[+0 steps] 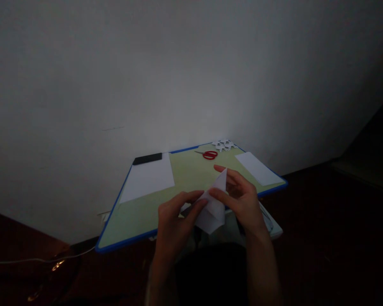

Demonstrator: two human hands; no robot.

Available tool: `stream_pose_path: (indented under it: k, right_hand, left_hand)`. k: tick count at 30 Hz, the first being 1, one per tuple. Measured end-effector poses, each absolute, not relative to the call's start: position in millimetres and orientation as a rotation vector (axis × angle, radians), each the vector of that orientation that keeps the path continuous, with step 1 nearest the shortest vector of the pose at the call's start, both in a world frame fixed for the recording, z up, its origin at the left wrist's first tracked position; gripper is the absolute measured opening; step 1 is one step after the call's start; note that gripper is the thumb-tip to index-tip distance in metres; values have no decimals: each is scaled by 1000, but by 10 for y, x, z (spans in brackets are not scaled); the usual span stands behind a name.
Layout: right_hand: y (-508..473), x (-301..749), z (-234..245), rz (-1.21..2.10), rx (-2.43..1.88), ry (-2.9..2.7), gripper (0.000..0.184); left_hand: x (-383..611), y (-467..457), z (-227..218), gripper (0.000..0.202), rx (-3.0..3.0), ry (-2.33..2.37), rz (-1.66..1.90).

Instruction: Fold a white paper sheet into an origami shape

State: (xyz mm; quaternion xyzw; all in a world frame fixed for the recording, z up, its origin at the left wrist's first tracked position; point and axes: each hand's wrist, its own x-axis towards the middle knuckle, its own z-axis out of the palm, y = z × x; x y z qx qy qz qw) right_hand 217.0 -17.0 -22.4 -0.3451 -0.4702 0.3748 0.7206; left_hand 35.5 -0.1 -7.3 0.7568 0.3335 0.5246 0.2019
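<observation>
A folded piece of white paper (213, 214) is held up between my two hands, over the near edge of the table. My left hand (177, 216) pinches its left side between thumb and fingers. On the right side, my right hand (241, 197) grips the paper with the thumb in front and the fingers behind. One pointed corner of the paper sticks up beside the right fingers. Beyond the hands, red-handled scissors (210, 155) lie on the table, their blades pointing left.
The pale green table (134, 221) has a blue rim and stands against a grey wall (178, 76). White sheets (150, 176) lie at left under a dark flat object (147, 158). More white paper (258, 168) lies at right. Several white paper cutouts (224, 145) sit at the back.
</observation>
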Motion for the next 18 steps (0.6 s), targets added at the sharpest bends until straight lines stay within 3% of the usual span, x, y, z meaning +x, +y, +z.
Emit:
stream_pose_path:
  k: [7, 13, 18]
  right_hand:
    - [-183, 2140, -194, 809, -791, -997, 55]
    - [-137, 2158, -169, 665, -853, -954, 19]
    - [-109, 2129, -176, 536, -916, -870, 24]
  left_hand:
    - [360, 2, -119, 10, 2040, 965, 1416]
    - [376, -7, -85, 11, 2015, 967, 1440]
    - [394, -9, -92, 14, 1937, 907, 1374]
